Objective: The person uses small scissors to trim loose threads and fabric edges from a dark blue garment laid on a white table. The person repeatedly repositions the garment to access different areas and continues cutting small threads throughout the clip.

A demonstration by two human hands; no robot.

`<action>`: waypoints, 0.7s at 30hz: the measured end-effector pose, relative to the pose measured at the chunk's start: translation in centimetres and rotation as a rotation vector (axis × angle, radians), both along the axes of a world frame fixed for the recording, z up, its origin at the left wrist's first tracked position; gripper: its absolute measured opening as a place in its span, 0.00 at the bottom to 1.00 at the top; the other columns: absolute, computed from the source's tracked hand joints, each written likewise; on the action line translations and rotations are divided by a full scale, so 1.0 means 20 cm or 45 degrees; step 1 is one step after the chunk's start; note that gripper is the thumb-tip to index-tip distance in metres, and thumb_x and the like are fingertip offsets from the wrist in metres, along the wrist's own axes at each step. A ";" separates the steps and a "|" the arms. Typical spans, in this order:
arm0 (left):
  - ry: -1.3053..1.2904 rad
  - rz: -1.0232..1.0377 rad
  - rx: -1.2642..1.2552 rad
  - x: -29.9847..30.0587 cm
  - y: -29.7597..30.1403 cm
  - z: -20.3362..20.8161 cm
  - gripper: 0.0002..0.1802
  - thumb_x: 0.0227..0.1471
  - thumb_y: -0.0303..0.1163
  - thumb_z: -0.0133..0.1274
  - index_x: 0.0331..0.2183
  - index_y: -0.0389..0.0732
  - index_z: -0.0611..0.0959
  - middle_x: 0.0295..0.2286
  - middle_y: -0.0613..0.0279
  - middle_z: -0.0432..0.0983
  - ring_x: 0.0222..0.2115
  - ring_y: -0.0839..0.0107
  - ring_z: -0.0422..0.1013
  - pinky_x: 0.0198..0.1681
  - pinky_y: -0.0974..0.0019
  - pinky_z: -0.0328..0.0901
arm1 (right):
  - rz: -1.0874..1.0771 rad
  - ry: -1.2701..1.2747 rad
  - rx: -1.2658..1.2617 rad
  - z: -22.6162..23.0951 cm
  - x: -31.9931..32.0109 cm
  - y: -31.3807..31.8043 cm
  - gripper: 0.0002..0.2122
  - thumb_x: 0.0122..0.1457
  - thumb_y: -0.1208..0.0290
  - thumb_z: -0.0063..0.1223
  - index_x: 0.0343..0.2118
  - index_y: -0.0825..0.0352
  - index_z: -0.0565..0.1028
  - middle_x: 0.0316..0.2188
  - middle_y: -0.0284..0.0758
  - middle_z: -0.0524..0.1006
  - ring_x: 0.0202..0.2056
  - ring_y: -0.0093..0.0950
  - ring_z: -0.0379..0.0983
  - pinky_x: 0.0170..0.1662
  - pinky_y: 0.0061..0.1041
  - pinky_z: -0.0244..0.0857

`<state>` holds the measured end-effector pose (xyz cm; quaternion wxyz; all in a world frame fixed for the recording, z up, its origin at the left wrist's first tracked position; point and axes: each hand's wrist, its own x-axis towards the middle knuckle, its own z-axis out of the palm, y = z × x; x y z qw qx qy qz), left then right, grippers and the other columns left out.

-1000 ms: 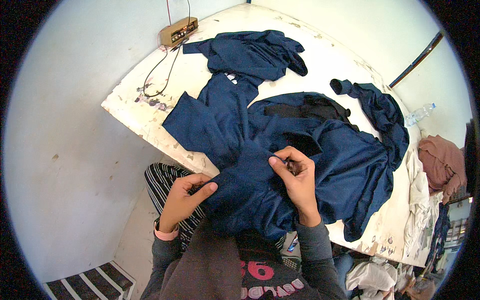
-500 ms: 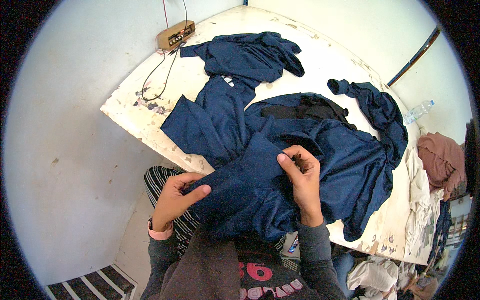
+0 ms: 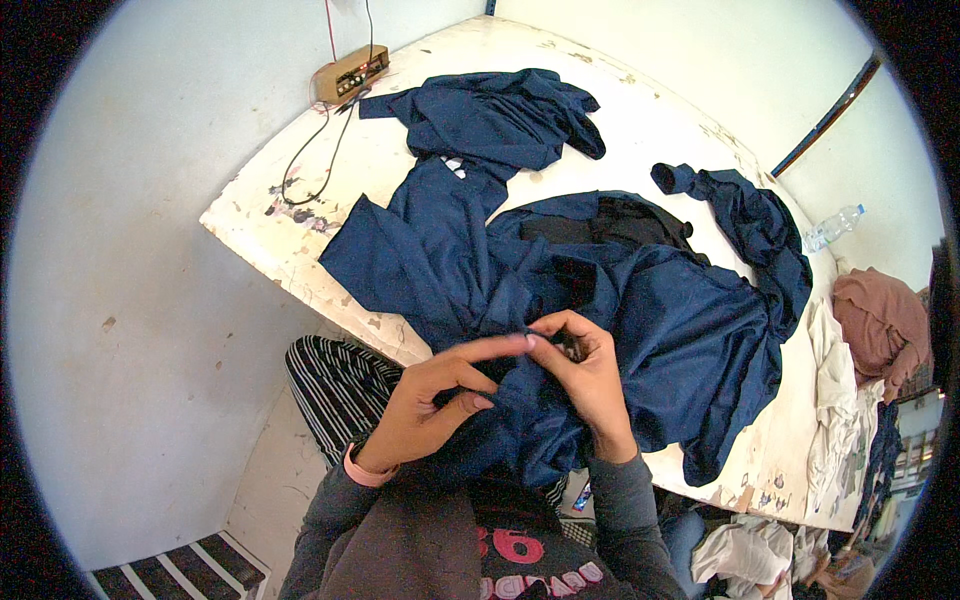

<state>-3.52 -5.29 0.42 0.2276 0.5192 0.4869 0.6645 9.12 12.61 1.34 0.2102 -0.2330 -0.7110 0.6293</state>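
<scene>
A navy-blue garment point(image 3: 680, 330) drapes over the table's near edge and down across my lap, its black lining point(image 3: 640, 222) showing at one opening. My right hand point(image 3: 585, 375) pinches a bit of this cloth between thumb and forefinger. Something small and dark sits within its curled fingers, too hidden to name. My left hand point(image 3: 435, 395) is close beside it, forefinger stretched to the right fingertips and thumb apart, with no cloth visibly gripped. Another navy piece point(image 3: 410, 250) spreads left of centre, and a bunched one point(image 3: 500, 118) lies farther back.
A pale, paint-worn table point(image 3: 620, 120) fills the corner between walls. On its far left stands a brown box with a cable point(image 3: 352, 75). At the right are a clear plastic bottle point(image 3: 835, 228), a brown cloth point(image 3: 880, 320) and white cloth point(image 3: 828, 370). More fabric point(image 3: 745, 555) lies below.
My left hand has let go of the cloth edge and moved right and up to the right hand's fingertips. My right hand has shifted slightly left and down, still pinching.
</scene>
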 end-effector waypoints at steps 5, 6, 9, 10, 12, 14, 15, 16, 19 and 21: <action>-0.059 0.004 -0.133 0.00 0.02 -0.01 0.06 0.60 0.24 0.57 0.39 0.33 0.81 0.43 0.55 0.80 0.46 0.66 0.75 0.53 0.64 0.66 | -0.053 0.101 0.368 0.06 0.03 -0.05 0.14 0.54 0.80 0.67 0.43 0.66 0.79 0.41 0.29 0.75 0.33 0.14 0.69 0.34 0.16 0.61; -0.026 0.048 -0.110 0.00 0.03 -0.01 0.06 0.61 0.25 0.57 0.39 0.33 0.81 0.41 0.56 0.79 0.45 0.68 0.74 0.52 0.66 0.66 | -0.057 0.128 0.437 0.08 0.05 -0.06 0.15 0.53 0.78 0.69 0.44 0.65 0.79 0.39 0.32 0.76 0.35 0.19 0.71 0.36 0.19 0.64; -0.099 0.114 -0.187 0.02 0.05 -0.02 0.08 0.64 0.28 0.55 0.41 0.32 0.81 0.38 0.59 0.77 0.41 0.71 0.72 0.49 0.68 0.64 | -0.072 0.091 0.490 0.12 0.11 -0.09 0.17 0.52 0.75 0.68 0.46 0.67 0.77 0.39 0.37 0.78 0.38 0.29 0.76 0.41 0.26 0.68; -0.163 0.085 -0.205 0.02 0.05 -0.01 0.09 0.65 0.29 0.55 0.41 0.32 0.81 0.38 0.59 0.77 0.41 0.71 0.72 0.49 0.69 0.64 | -0.067 0.164 0.543 0.13 0.12 -0.10 0.17 0.53 0.75 0.67 0.46 0.67 0.77 0.39 0.38 0.78 0.38 0.30 0.76 0.40 0.27 0.68; -0.229 0.055 -0.208 0.03 0.05 -0.01 0.12 0.67 0.32 0.53 0.41 0.31 0.81 0.37 0.59 0.77 0.40 0.72 0.71 0.49 0.69 0.63 | -0.028 0.179 0.672 0.13 0.13 -0.11 0.14 0.55 0.75 0.65 0.45 0.67 0.77 0.40 0.41 0.80 0.37 0.34 0.78 0.38 0.29 0.67; -0.232 0.053 -0.234 0.03 0.05 -0.01 0.13 0.68 0.33 0.52 0.42 0.31 0.81 0.37 0.59 0.76 0.40 0.72 0.71 0.49 0.70 0.63 | -0.053 0.228 0.832 0.13 0.14 -0.11 0.14 0.55 0.77 0.65 0.44 0.69 0.78 0.37 0.39 0.80 0.35 0.30 0.76 0.38 0.25 0.67; -0.201 0.074 -0.223 0.02 0.05 -0.01 0.13 0.68 0.33 0.51 0.42 0.31 0.81 0.37 0.60 0.76 0.40 0.73 0.70 0.49 0.70 0.62 | -0.077 0.234 0.907 0.13 0.14 -0.11 0.13 0.54 0.78 0.66 0.43 0.69 0.78 0.36 0.37 0.79 0.34 0.28 0.75 0.38 0.24 0.66; -0.213 0.059 -0.230 0.02 0.05 -0.01 0.13 0.68 0.33 0.51 0.43 0.31 0.80 0.37 0.60 0.76 0.40 0.73 0.70 0.48 0.70 0.62 | -0.074 0.231 0.905 0.14 0.14 -0.11 0.13 0.54 0.78 0.66 0.42 0.69 0.79 0.36 0.38 0.80 0.34 0.29 0.76 0.39 0.24 0.67; -0.186 0.052 -0.231 0.02 0.05 -0.01 0.13 0.69 0.32 0.50 0.44 0.31 0.80 0.37 0.60 0.75 0.40 0.73 0.70 0.48 0.70 0.62 | -0.077 0.183 0.897 0.15 0.15 -0.11 0.12 0.53 0.76 0.67 0.41 0.68 0.80 0.35 0.38 0.82 0.34 0.32 0.78 0.38 0.27 0.66; -0.165 0.054 -0.229 0.01 0.06 -0.01 0.13 0.69 0.32 0.50 0.44 0.31 0.80 0.37 0.60 0.75 0.40 0.73 0.69 0.48 0.70 0.62 | -0.038 0.174 0.903 0.15 0.16 -0.10 0.13 0.53 0.73 0.68 0.42 0.65 0.81 0.35 0.36 0.83 0.33 0.35 0.79 0.36 0.30 0.66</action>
